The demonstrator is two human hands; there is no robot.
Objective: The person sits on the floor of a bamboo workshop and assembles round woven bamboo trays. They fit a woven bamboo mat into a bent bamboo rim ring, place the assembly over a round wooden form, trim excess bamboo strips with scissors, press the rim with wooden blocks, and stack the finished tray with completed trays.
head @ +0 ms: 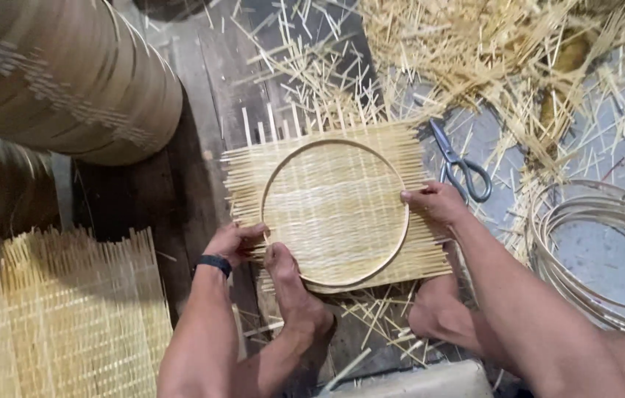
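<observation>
A square woven bamboo mat [401, 147] lies on the floor in front of me. A round bamboo hoop [327, 141] rests on top of it. My left hand [235, 242] presses the mat and the hoop at the left side. My right hand [434, 203] holds the hoop's right edge, fingers on the rim. My bare foot [294, 291] pushes its toes down on the hoop's near edge. A dark band sits on my left wrist.
Scissors [460, 166] lie just beyond my right hand. Loose bamboo slivers [489, 51] litter the far floor. Coiled bamboo strips [592, 250] lie at the right. A stack of hoops [69, 74] stands at the upper left, another woven mat [61, 317] at the lower left.
</observation>
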